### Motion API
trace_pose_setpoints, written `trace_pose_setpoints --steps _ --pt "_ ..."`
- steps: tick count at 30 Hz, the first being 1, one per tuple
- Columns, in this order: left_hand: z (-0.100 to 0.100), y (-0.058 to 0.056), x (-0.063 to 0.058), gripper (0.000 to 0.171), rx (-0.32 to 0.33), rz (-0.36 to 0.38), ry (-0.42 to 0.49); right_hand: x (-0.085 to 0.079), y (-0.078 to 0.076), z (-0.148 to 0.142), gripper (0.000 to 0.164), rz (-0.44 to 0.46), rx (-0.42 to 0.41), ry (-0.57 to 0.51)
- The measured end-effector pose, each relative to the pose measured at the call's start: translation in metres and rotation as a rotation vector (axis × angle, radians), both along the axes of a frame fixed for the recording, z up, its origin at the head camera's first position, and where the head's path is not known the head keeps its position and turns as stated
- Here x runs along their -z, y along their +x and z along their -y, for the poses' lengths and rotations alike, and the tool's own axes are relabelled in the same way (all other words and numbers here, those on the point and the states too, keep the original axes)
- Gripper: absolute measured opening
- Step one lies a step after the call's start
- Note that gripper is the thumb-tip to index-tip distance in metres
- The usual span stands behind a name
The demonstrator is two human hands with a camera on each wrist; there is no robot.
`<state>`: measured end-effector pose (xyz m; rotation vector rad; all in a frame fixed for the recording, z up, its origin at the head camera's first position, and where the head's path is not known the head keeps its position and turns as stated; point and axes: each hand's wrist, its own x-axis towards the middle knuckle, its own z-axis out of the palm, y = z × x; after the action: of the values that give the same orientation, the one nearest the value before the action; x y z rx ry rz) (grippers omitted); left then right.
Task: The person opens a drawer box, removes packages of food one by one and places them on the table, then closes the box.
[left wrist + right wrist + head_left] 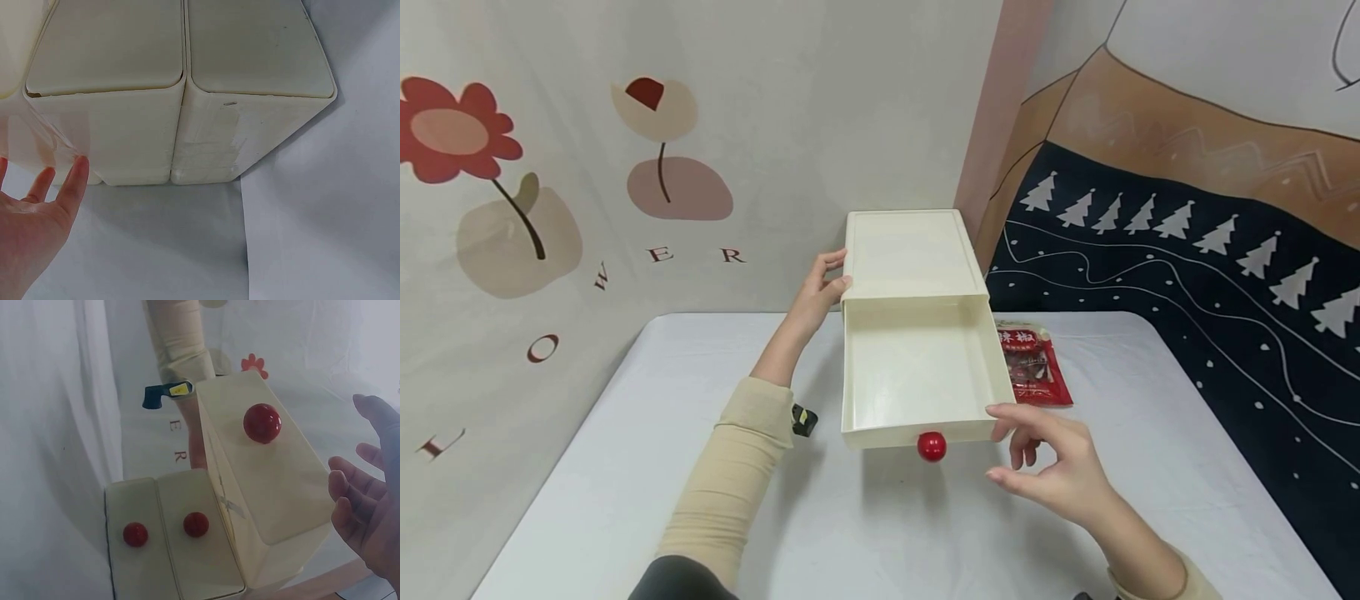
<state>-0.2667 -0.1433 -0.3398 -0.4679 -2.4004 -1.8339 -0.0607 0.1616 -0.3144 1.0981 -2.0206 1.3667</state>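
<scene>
A cream drawer cabinet (913, 250) stands at the back of the white-covered table. Its top drawer (917, 367) is pulled out toward me, showing its smooth inner floor, with a round red knob (932, 447) on the front. My left hand (815, 296) rests against the cabinet's left side, thumb and fingers extended; part of that hand (37, 225) shows in the left wrist view. Beside the drawer's front right corner is my right hand (1063, 462), fingers loosely bent and holding nothing. Whether its fingertip touches the corner, I cannot tell.
A red packet with Chinese lettering (1037, 371) lies right of the cabinet, partly behind the drawer. Two lower drawers with red knobs (196, 524) are closed. A small dark device with a yellow label (804, 420) sits by the left cuff. A printed wall (820, 125) stands behind.
</scene>
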Motion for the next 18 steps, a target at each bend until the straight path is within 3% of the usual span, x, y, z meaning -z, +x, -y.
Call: trace_pose_setpoints --steps 8,15,18 --pt "-0.006 0.020 -0.023 0.059 0.026 0.000 -0.004 0.006 0.002 0.004 0.045 0.038 -0.036 0.011" --pt "-0.006 0.022 -0.023 0.058 0.031 -0.003 0.000 0.014 0.000 0.011 0.044 0.043 -0.077 0.011" --pt "-0.003 0.012 -0.013 0.058 0.029 -0.007 0.007 0.020 0.000 0.013 0.045 0.072 -0.074 0.027"
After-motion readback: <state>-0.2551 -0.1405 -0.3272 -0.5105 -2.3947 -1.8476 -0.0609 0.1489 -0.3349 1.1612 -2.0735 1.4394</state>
